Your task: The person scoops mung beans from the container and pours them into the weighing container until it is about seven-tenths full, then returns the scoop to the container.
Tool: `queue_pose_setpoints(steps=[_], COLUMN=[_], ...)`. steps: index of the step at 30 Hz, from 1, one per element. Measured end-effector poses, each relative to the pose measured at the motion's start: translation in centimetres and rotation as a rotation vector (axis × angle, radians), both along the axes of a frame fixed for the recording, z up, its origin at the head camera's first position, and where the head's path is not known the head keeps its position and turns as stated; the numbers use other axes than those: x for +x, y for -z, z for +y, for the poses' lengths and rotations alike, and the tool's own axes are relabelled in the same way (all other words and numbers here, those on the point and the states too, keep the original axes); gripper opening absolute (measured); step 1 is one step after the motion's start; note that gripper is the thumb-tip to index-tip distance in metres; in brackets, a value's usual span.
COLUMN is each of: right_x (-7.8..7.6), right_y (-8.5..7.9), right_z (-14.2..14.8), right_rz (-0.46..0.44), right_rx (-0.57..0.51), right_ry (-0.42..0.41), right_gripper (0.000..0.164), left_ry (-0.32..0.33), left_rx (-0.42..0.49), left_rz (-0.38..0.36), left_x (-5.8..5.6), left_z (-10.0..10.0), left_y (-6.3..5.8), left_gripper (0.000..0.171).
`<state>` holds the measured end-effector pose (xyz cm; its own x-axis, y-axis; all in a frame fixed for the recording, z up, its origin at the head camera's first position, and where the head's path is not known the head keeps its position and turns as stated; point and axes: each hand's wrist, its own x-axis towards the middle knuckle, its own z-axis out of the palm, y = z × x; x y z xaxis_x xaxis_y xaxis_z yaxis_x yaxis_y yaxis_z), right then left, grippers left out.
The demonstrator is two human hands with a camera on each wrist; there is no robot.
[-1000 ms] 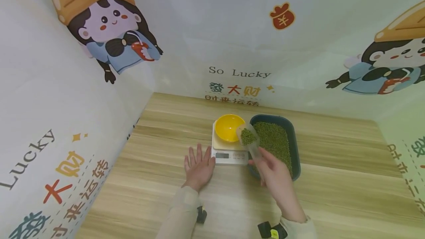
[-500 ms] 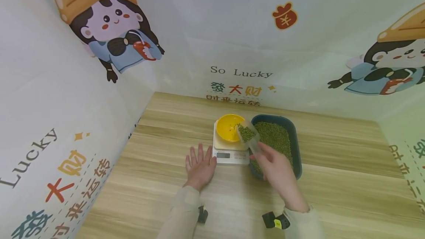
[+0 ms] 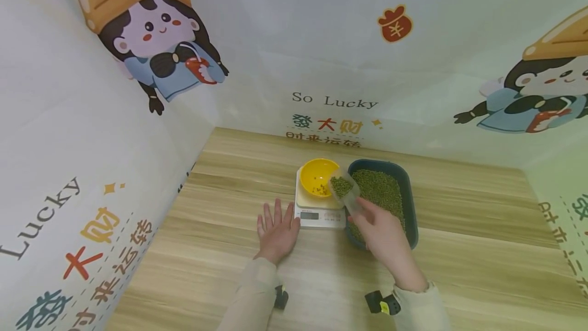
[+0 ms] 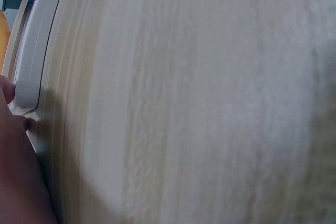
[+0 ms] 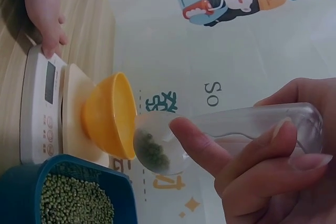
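Note:
My right hand (image 3: pixel 385 234) grips a clear plastic scoop (image 5: pixel 252 121), its index finger stretched along the scoop. Green mung beans (image 3: pixel 341 186) lie in the scoop's bowl, which is held at the right rim of a yellow bowl (image 3: pixel 317 171). A few beans rest in the bottom of that bowl. Under it is a white kitchen scale (image 3: pixel 332 218) with a small display (image 5: pixel 50 82). My left hand (image 3: pixel 277 233) lies flat with fingers spread, touching the scale's left front corner; the left wrist view shows only part of it beside the scale (image 4: pixel 39 51).
A dark blue tub (image 3: pixel 410 208) of mung beans stands just right of the scale, partly below my right hand. The wooden tabletop (image 3: pixel 478 229) runs back to a printed cloth wall (image 3: pixel 257 65), with another cloth wall (image 3: pixel 41 132) on the left.
Some beans have dropped from the scoop into the yellow bowl, which held none a second ago. The scoop stays at its rim, and the left hand keeps its place.

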<state>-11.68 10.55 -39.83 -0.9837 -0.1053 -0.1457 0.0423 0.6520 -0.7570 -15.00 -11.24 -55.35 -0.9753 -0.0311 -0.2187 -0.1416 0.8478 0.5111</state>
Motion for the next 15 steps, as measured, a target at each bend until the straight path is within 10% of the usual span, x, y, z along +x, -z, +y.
queue_pose_setpoints(steps=[15], right_x=[-0.43], right_y=[-0.24], right_z=[0.02], right_rz=[0.052], right_rx=[0.071], right_ry=[-0.025], right_gripper=[0.048], left_ry=[-0.003], left_rx=[0.006], left_rz=[-0.002], left_x=[-0.08], left_z=[0.03], left_y=[0.41], left_gripper=[0.057])
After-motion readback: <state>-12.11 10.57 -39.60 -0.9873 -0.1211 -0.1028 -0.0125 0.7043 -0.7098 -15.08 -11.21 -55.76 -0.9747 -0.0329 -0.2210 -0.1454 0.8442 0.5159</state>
